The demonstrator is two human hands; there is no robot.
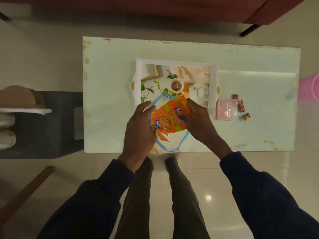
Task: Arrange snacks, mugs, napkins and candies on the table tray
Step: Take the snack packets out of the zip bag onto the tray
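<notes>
Both hands on the orange snack packet (168, 118). Left hand (139, 128): thumb on the packet's near-left corner, fingers laid fairly straight along its left edge, so a pinch. Right hand (198, 121): fingers curled round the packet's right edge. The packet is tilted, printed face up, over the near edge of the tray (176, 61). Under it is a white piece with a blue border (174, 144), reaching from the tray's near part to the near edge of the table (112, 83). Plate or napkin, can't tell, and can't tell if the packet touches it. The tray sits mid-table with a printed tea scene on its floor. Just right of the tray is a pink box with a clear lid (226, 109). Three wrapped candies (240, 106) lie loose on the table, right of the box.
</notes>
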